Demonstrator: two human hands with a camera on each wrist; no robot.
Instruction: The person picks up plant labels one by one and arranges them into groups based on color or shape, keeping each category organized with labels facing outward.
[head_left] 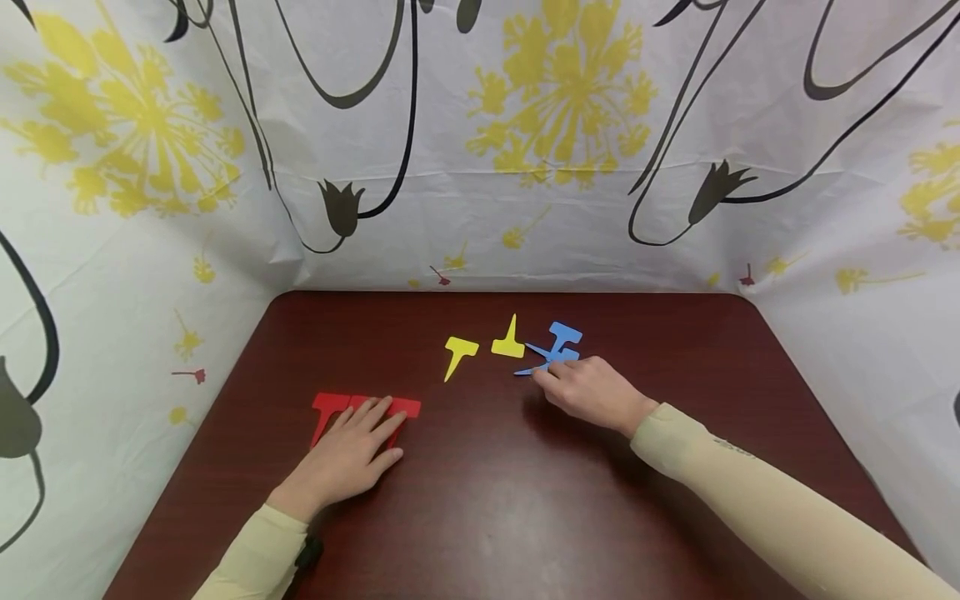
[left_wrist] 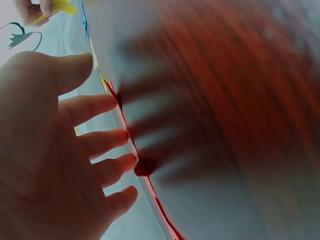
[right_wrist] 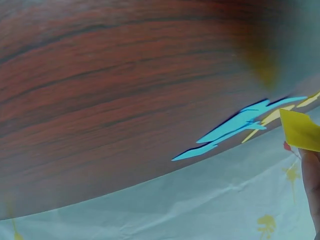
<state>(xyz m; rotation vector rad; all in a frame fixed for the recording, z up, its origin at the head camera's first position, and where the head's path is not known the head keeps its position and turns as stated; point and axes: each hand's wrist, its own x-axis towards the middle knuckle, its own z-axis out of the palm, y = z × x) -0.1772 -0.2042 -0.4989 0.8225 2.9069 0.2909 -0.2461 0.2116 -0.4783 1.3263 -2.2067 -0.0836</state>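
Observation:
T-shaped plastic plant labels lie on the dark table in three colours. Spread fingers of my left hand (head_left: 351, 458) rest on the red plant labels (head_left: 405, 407), partly covering them; the left wrist view shows the fingertips at the red edges (left_wrist: 131, 145). My right hand (head_left: 592, 392) pinches a yellow plant label (right_wrist: 300, 131), which the head view hides but the left wrist view shows (left_wrist: 61, 7). This hand is close to the overlapping blue plant labels (head_left: 564, 335). Two more yellow plant labels, one pointing toward me (head_left: 460, 350) and one pointing away (head_left: 510, 343), lie left of the blue ones.
The brown wooden table (head_left: 495, 517) has rounded far corners. A white patterned cloth (head_left: 480, 217) with yellow and grey flowers hangs behind it and along both sides. A dark band (head_left: 309, 552) shows at my left wrist.

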